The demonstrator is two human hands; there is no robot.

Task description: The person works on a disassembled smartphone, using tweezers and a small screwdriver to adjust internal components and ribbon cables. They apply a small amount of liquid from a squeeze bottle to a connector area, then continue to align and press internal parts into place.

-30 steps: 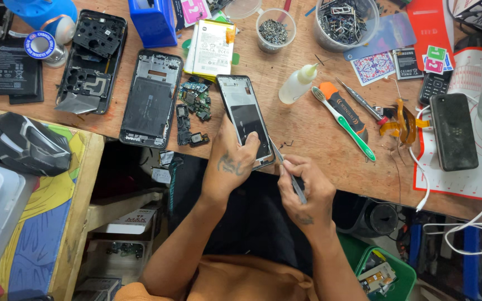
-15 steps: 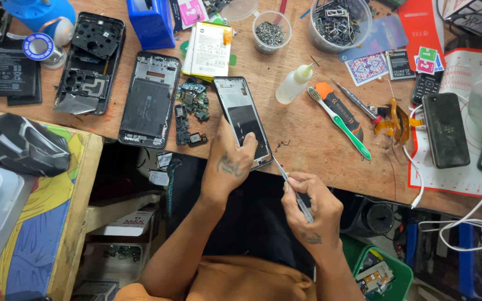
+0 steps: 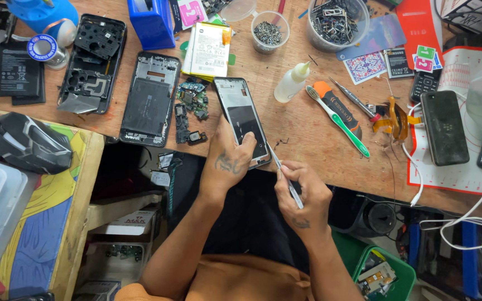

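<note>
My left hand (image 3: 230, 161) presses down on the near end of a phone screen panel (image 3: 241, 114) that lies at the front edge of the wooden workbench (image 3: 302, 125). My right hand (image 3: 302, 192) grips metal tweezers (image 3: 285, 175), their tip touching the panel's lower right edge. Loose circuit boards (image 3: 191, 108) lie just left of the panel. A black phone frame (image 3: 149, 100) rests further left.
A white battery (image 3: 210, 50), a small glue bottle (image 3: 291, 83), a green toothbrush (image 3: 338, 120), an orange-handled tool (image 3: 336, 106), two tubs of small parts (image 3: 336, 19), a black phone (image 3: 444, 128) on a red mat, white cables (image 3: 464, 223) and a painted side table (image 3: 46, 223).
My right hand with the tweezers has shifted slightly down and right along the panel's edge. My left hand keeps pressing on the panel.
</note>
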